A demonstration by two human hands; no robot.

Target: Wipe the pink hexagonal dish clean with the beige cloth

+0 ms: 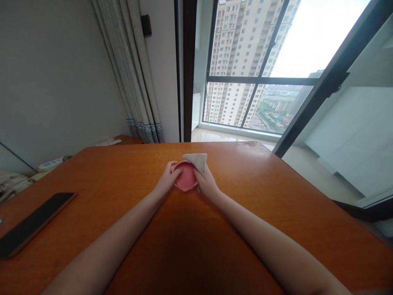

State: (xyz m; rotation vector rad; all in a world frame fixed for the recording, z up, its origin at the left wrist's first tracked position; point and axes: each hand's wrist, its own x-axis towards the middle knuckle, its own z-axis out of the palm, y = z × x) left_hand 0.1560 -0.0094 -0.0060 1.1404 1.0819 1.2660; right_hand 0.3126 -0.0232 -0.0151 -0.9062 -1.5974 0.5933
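Note:
A small pink dish [186, 178] with an angular rim is held between my two hands above the wooden table [147, 159], its hollow side facing me. My left hand [166, 178] is closed on the dish's left rim, with the thumb lying over the edge into the hollow. At the other side, my right hand [210, 185] grips a pale grey cloth [199, 161] against the right part of the rim. Part of that cloth sticks up above the dish's far edge. Most of the fingers of both hands are hidden behind the dish and cloth.
A long black slab with a reddish edge [35, 223] lies on the table at the left. Beyond it are a white power strip [50, 164] and a patterned cloth [12, 186]. A grey curtain [129, 69] and a large window [245, 80] stand past the far edge.

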